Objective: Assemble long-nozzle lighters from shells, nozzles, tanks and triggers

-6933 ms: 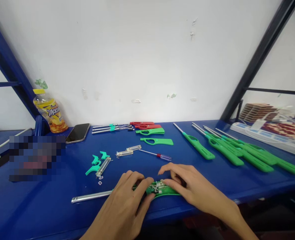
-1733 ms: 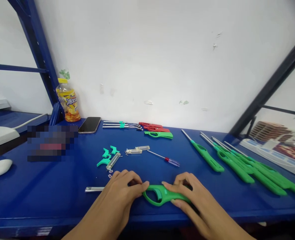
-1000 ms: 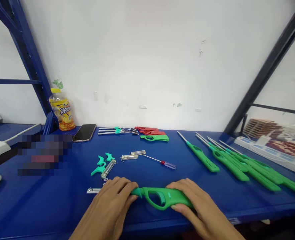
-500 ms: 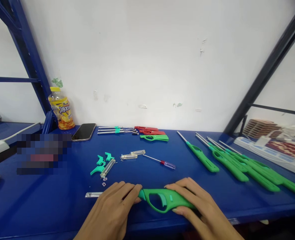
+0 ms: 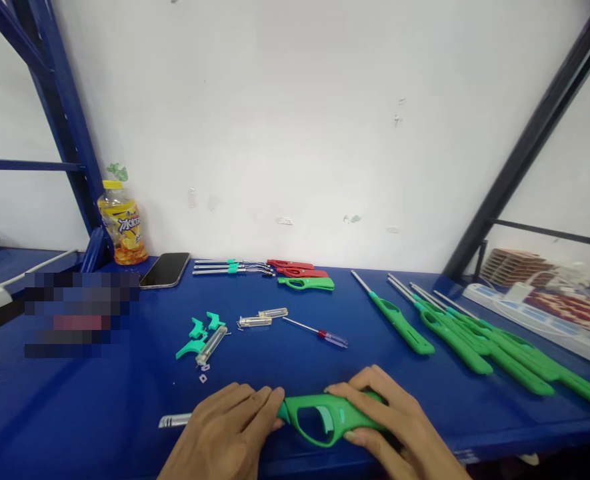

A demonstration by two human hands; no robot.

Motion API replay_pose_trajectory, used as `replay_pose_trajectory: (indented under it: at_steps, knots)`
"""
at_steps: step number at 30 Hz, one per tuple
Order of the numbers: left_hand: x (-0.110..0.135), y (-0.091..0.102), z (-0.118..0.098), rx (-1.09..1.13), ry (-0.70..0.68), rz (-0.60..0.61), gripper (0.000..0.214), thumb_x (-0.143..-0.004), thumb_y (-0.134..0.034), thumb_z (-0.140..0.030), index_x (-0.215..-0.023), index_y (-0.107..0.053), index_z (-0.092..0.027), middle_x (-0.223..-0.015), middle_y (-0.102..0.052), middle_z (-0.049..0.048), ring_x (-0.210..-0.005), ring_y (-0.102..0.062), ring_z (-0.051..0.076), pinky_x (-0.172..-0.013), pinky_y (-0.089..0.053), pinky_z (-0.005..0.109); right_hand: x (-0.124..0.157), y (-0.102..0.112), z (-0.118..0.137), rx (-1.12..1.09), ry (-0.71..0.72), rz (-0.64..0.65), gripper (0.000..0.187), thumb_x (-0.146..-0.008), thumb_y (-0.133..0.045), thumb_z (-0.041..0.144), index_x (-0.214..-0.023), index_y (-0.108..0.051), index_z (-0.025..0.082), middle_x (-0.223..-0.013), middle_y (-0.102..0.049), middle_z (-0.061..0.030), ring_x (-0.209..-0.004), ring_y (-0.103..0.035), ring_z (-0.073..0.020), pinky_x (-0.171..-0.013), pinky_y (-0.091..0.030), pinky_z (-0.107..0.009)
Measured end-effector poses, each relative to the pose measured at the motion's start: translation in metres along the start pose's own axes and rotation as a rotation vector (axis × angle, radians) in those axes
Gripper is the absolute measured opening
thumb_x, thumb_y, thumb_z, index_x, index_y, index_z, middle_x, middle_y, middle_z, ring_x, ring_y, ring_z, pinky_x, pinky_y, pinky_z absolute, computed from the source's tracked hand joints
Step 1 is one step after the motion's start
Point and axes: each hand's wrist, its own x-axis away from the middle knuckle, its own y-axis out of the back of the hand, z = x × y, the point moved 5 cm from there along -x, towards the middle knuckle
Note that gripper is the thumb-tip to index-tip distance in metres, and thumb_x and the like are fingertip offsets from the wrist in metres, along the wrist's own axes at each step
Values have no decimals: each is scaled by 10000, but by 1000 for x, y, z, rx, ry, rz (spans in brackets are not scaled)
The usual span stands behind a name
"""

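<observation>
A green long-nosed gas lighter (image 5: 342,415) lies sideways between my hands near the table's front edge. My left hand (image 5: 229,427) is closed over its metal tube and neck; the slotted tip pokes out to the left. My right hand (image 5: 392,427) grips the green handle, thumb below and fingers on top. Between the hands show the open loop and the teal trigger (image 5: 326,418). Beyond them lie teal plastic trigger pieces (image 5: 191,347), clear fuel tanks (image 5: 211,345), (image 5: 255,321) and a screwdriver (image 5: 331,338) with a clear purple-red handle.
Several assembled green lighters (image 5: 455,340) lie at the right, beside a white power strip (image 5: 539,320). Along the wall are metal tubes (image 5: 215,271), red handle shells (image 5: 302,273) and one green shell (image 5: 307,284). A phone (image 5: 165,271) and a drink bottle (image 5: 123,223) stand back left.
The view has tilted slightly, so everything sits a little lower in the frame. Both hands keep their hold on the lighter, whose tube tip appears slightly further left and lower.
</observation>
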Motion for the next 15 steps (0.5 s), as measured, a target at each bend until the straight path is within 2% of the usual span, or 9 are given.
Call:
replay_pose_trajectory:
  at_steps: [4,8,11,15]
  knots:
    - [-8,3,-4,7,-13,-72,277,-1072,-444,-28,-1220,-669,-92,-835,-802,55,-639,-739,173,-587,-631,292,0,6,8,10,25,-71,342,-1107,-522,457,-1428,-637,427,-1061,-727,-26,-933,-731,-192,-827,-587,-262]
    - [-10,5,-2,90,47,-116,234,-1098,-465,-81,-1204,-669,-121,-766,-773,17,-622,-729,159,-606,-627,284,3,3,5,-25,2,-49,340,-1107,-525,431,-1421,-655,408,-1074,-710,-40,-937,-733,-191,-839,-599,-261]
    - [-8,1,0,56,43,-84,248,-1093,-465,-71,-1232,-665,-121,-805,-788,26,-668,-753,168,-646,-645,292,3,0,0,-50,-21,-16,335,-1102,-543,425,-1414,-664,406,-1074,-709,-41,-943,-733,-191,-833,-603,-256]
    - [-5,-3,1,-84,-31,-41,289,-1104,-424,-74,-1274,-654,-119,-927,-832,51,-731,-792,179,-680,-669,290,0,-1,-4,-80,-32,-5,343,-1097,-560,424,-1426,-654,428,-1073,-717,-30,-953,-734,-186,-861,-601,-261]
